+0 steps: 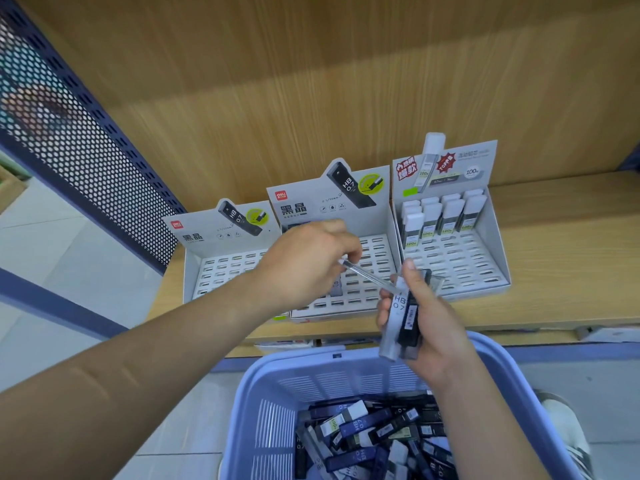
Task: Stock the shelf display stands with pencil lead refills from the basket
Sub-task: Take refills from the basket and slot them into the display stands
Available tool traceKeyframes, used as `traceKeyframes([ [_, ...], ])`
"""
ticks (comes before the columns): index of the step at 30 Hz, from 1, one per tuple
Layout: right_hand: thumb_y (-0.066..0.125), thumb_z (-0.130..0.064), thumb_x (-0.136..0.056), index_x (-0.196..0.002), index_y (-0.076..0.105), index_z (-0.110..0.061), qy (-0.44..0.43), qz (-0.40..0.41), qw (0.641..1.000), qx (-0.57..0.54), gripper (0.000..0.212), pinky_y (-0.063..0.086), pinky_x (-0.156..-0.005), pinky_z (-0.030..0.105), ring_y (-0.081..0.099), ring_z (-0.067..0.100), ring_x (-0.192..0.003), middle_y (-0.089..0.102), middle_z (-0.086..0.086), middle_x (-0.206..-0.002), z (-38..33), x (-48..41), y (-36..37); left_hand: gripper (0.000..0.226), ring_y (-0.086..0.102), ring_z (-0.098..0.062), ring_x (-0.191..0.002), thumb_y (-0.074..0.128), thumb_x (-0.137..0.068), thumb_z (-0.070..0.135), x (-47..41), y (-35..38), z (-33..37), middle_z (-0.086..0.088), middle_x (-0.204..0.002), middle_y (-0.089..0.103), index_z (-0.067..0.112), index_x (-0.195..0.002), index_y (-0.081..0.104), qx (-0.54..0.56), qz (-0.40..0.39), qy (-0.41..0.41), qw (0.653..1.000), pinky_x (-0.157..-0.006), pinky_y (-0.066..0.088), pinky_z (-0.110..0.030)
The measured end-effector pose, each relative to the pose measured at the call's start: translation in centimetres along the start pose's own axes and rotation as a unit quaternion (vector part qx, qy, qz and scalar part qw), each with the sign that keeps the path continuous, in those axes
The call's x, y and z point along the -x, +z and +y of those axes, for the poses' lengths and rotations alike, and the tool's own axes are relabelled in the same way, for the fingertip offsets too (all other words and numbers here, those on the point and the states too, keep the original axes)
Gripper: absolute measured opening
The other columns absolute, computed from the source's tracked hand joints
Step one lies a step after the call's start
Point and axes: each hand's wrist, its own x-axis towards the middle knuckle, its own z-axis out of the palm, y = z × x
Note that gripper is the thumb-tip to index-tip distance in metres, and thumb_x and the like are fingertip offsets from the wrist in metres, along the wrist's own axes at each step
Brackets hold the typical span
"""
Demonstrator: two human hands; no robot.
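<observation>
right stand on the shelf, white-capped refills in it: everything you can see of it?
The right stand is pale grey cardboard, with a header card showing red badges and a refill picture. Its white tray is a grid of slots; white-capped refills stand upright in the back rows, the front slots are empty. It sits on the wooden shelf, close beside the middle stand. The right hand overlaps its front left corner; contact unclear.

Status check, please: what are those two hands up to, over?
Left hand pinches one clear refill. Right hand grips a bundle of refills above the basket. Nothing between hands and the middle stand.
</observation>
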Motion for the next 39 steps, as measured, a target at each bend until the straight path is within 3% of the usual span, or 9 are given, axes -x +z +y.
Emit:
traceKeyframes([
  [4, 0.076, -0.014, -0.074, -0.092, 0.062, -0.008, -0.004, -0.054, 0.996, 0.074, 0.023, 0.049, -0.046, 0.026, 0.053, 0.019, -0.054, 0.055, 0.010, -0.067, -0.1, 0.4, 0.1, 0.027, 0.058, -0.021, -0.080, 0.063, -0.070, -0.005, -0.1, 0.4, -0.5, 0.001, -0.086, 0.059, 0.017, -0.084, 0.069, 0.010, 0.086, 0.087, 0.992, -0.062, 0.051, -0.031],
  [10, 0.078, -0.012, -0.073, -0.087, 0.065, -0.012, -0.046, -0.075, 0.989, 0.120, 0.019, 0.051, -0.053, 0.030, 0.060, 0.020, -0.059, 0.062, 0.008, -0.068, -0.7, 0.9, 0.0, 0.028, 0.047, -0.011, -0.085, 0.055, -0.070, -0.006, -0.2, 0.8, -0.5, 0.000, -0.089, 0.054, 0.015, -0.083, 0.069, 0.036, 0.147, 0.081, 0.985, -0.064, 0.046, -0.029],
  [14, 0.079, -0.006, -0.074, -0.091, 0.067, -0.012, -0.115, -0.060, 0.973, 0.193, 0.022, 0.052, -0.057, 0.032, 0.064, 0.020, -0.061, 0.067, 0.008, -0.071, -1.8, 1.0, -0.4, 0.045, 0.055, -0.004, -0.093, 0.056, -0.074, -0.015, -1.4, -0.4, 0.0, 0.009, -0.100, 0.059, 0.026, -0.087, 0.070, 0.211, 0.069, -0.085, 0.971, -0.085, 0.049, -0.027],
  [18, 0.077, -0.006, -0.075, -0.097, 0.068, -0.011, -0.105, -0.074, 0.977, 0.171, 0.024, 0.052, -0.055, 0.032, 0.062, 0.019, -0.060, 0.065, 0.006, -0.071, -3.0, 1.0, -1.9, 0.031, 0.066, -0.008, -0.092, 0.070, -0.079, -0.002, -2.0, -2.6, 0.0, 0.004, -0.102, 0.071, 0.027, -0.089, 0.074, 0.399, -0.092, -0.148, 0.900, -0.087, 0.052, -0.026],
  [22, 0.072, -0.008, -0.074, -0.102, 0.065, -0.005, -0.046, -0.112, 0.987, 0.107, 0.029, 0.049, -0.050, 0.029, 0.057, 0.020, -0.058, 0.066, 0.018, -0.080, -3.1, 1.2, -2.8, 0.017, 0.065, -0.006, -0.071, 0.075, -0.073, 0.002, -2.9, -2.8, 0.9, 0.001, -0.078, 0.072, 0.016, -0.083, 0.074, 0.438, -0.096, -0.172, 0.877, -0.071, 0.050, -0.014],
  [25, 0.065, -0.010, -0.087, -0.104, 0.066, 0.000, -0.024, -0.047, 0.998, 0.041, 0.020, 0.049, -0.046, 0.025, 0.056, 0.016, -0.056, 0.068, 0.014, -0.078, -3.5, 0.6, -3.3, 0.010, 0.060, -0.010, -0.071, 0.074, -0.077, 0.007, -4.5, -2.3, 1.4, -0.010, -0.078, 0.071, 0.016, -0.081, 0.075, 0.447, -0.040, -0.187, 0.874, -0.068, 0.049, -0.018],
  [27, 0.060, -0.011, -0.091, -0.101, 0.065, -0.004, -0.030, -0.004, 0.999, -0.011, 0.013, 0.048, -0.044, 0.024, 0.054, 0.016, -0.056, 0.065, 0.011, -0.077, -4.1, 0.1, -4.0, 0.011, 0.053, -0.014, -0.067, 0.071, -0.082, 0.011, -6.1, -1.6, 1.6, -0.019, -0.078, 0.068, 0.022, -0.081, 0.073, 0.413, 0.012, -0.195, 0.890, -0.065, 0.045, -0.028],
  [31, 0.056, -0.007, -0.092, -0.097, 0.061, -0.008, -0.046, 0.055, 0.994, -0.084, 0.007, 0.049, -0.045, 0.025, 0.055, 0.017, -0.055, 0.059, 0.007, -0.067, -4.8, -0.3, -5.6, 0.006, 0.051, -0.007, -0.058, 0.074, -0.080, 0.023, -8.9, 0.3, 2.3, 0.007, -0.064, 0.059, 0.024, -0.080, 0.068, 0.250, 0.080, -0.170, 0.950, -0.064, 0.043, -0.025],
  [39, 0.059, -0.008, -0.093, -0.094, 0.064, -0.010, -0.061, 0.085, 0.991, -0.085, 0.005, 0.050, -0.048, 0.027, 0.056, 0.018, -0.053, 0.061, 0.006, -0.062, -5.2, 0.0, -6.5, 0.020, 0.056, -0.024, -0.083, 0.068, -0.084, 0.033, -10.6, 3.7, 3.3, -0.002, -0.085, 0.063, 0.015, -0.092, 0.070, 0.051, 0.036, -0.066, 0.996, -0.073, 0.047, -0.036],
])
